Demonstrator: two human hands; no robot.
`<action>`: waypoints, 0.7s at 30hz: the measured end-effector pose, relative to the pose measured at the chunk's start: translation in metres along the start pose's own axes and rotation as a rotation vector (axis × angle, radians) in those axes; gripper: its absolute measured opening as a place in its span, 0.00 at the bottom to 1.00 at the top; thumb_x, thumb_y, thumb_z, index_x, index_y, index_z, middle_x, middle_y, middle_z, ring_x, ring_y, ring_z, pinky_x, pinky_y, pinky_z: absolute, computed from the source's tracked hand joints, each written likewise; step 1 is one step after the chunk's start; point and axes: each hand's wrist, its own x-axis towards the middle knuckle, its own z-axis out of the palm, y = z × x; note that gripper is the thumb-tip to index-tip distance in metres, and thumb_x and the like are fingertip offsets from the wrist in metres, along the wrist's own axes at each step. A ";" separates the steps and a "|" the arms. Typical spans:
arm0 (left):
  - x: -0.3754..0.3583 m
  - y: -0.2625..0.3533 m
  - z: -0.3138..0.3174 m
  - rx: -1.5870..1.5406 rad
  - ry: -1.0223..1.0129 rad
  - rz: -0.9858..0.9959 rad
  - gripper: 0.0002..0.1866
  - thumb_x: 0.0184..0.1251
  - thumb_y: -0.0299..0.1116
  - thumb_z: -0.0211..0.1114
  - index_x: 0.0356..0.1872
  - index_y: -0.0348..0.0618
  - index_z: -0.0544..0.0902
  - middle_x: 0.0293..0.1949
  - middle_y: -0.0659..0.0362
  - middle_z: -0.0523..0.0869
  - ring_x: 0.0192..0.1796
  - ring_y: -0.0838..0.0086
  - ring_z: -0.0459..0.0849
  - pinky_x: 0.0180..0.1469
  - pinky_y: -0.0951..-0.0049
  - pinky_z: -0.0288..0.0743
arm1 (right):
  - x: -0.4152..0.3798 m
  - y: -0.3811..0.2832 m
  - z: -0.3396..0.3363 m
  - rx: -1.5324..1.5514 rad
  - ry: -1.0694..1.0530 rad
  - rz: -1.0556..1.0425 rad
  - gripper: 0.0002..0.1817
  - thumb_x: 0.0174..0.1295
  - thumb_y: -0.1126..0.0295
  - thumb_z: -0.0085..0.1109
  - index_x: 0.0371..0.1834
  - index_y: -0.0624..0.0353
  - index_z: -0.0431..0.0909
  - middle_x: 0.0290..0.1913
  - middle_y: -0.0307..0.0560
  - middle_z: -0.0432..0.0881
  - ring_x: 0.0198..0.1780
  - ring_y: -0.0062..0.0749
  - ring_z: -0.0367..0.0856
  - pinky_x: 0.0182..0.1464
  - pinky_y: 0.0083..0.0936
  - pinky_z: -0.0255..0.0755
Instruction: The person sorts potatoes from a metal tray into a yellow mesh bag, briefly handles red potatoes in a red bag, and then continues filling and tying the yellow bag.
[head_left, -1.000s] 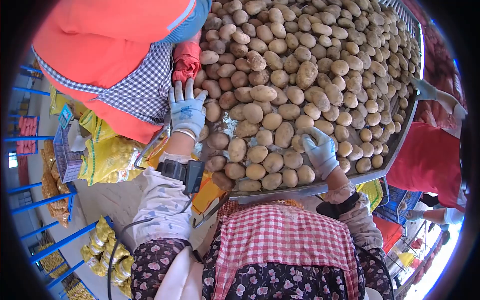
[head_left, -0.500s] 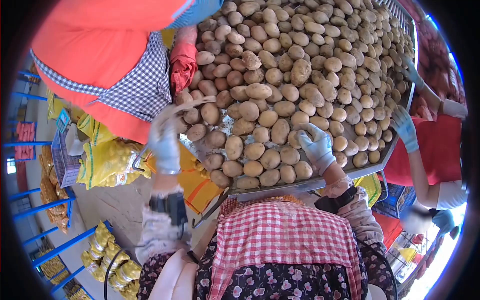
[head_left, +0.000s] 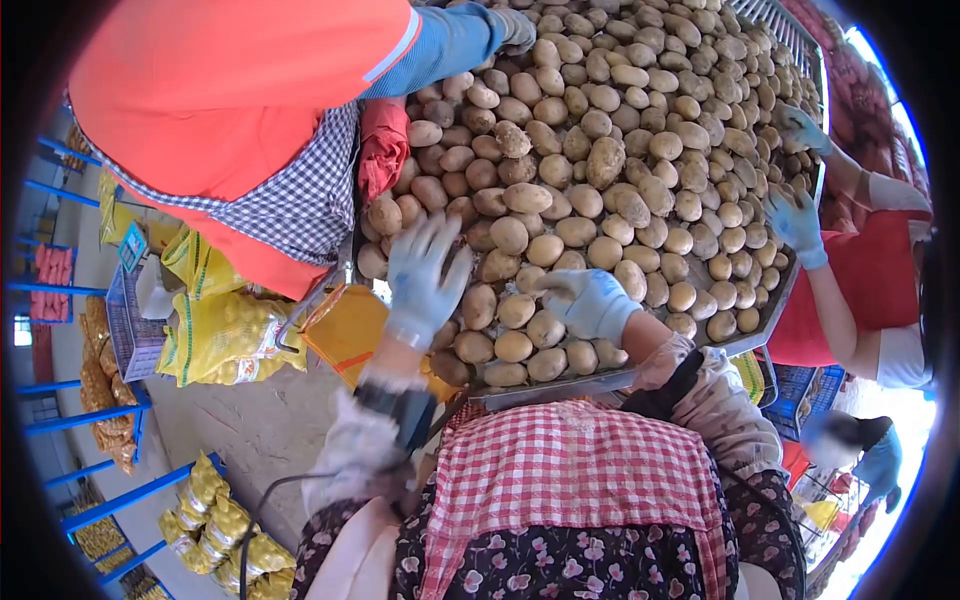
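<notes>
My left hand, in a pale blue glove, lies palm down with fingers spread over potatoes at the table's near left side. It holds nothing that I can see. To its right is my right hand, gloved the same way, low over the potatoes near the front edge. Its fingers are bent and point left, with dirty tips; whatever is under them is hidden. Brown potatoes, some coated in soil, cover the metal sorting table around both hands.
A co-worker's blue sleeve and gloved hand reach over the far left potatoes. At right, another person's gloved hands touch the pile. Yellow mesh sacks, a purple crate and blue rails stand at left.
My left hand has moved right from beyond the table's left edge onto the potatoes, fingers now spread. My right hand has shifted left. The co-worker's sleeved arm has stretched out over the pile.
</notes>
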 end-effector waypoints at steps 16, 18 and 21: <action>0.078 -0.044 0.034 0.636 -0.222 -0.032 0.25 0.55 0.53 0.68 0.47 0.46 0.81 0.48 0.53 0.81 0.53 0.61 0.78 0.53 0.61 0.71 | -0.026 0.078 -0.024 -0.196 0.478 0.146 0.14 0.61 0.61 0.53 0.46 0.49 0.82 0.46 0.51 0.82 0.50 0.50 0.78 0.54 0.40 0.72; 0.112 -0.034 0.040 0.651 -0.378 -0.162 0.25 0.53 0.55 0.68 0.45 0.47 0.80 0.47 0.55 0.81 0.54 0.62 0.78 0.54 0.60 0.69 | -0.026 0.084 -0.028 -0.072 0.394 0.103 0.13 0.62 0.62 0.52 0.46 0.50 0.82 0.44 0.52 0.82 0.46 0.51 0.80 0.50 0.38 0.74; 0.112 -0.031 0.043 0.708 -0.524 -0.190 0.26 0.51 0.56 0.69 0.43 0.48 0.79 0.47 0.55 0.81 0.54 0.63 0.77 0.55 0.58 0.68 | -0.041 0.081 -0.037 0.556 0.375 0.252 0.13 0.61 0.67 0.53 0.46 0.57 0.81 0.39 0.50 0.85 0.40 0.43 0.83 0.45 0.32 0.76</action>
